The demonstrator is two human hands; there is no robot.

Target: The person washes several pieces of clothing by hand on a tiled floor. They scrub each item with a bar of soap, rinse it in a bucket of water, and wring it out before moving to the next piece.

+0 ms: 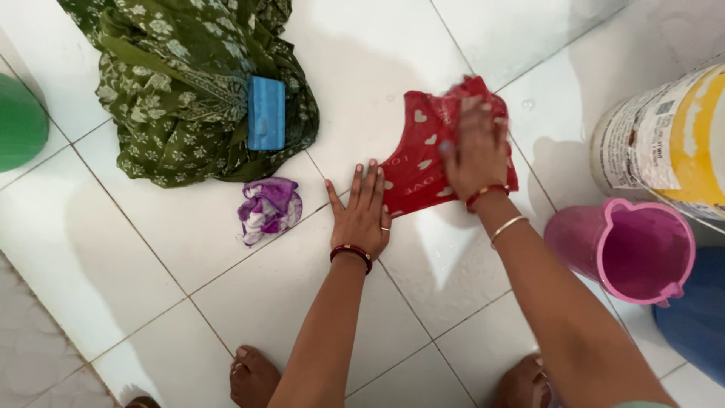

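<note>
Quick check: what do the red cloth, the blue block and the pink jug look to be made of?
Red cloth: thin woven fabric, likely cotton, matte; it creases and bunches under the right hand. Blue block: solid, dull and smooth, with rounded edges, possibly soap or plastic. Pink jug: moulded plastic, slightly glossy, with an even rim and spout.

Both arms are bare from the wrist up, with no sleeves in view. The left hand wears a dark red bangle with gold trim close around the wrist and a thin ring on one finger. The right hand carries a red bangle at the wrist and, just behind it up the forearm, a slim pale metal bangle. Its fingers are blurred. Both feet are bare: the left foot at 6 o'clock, the right foot at 5 o'clock, the latter partly hidden by the arm.
</note>
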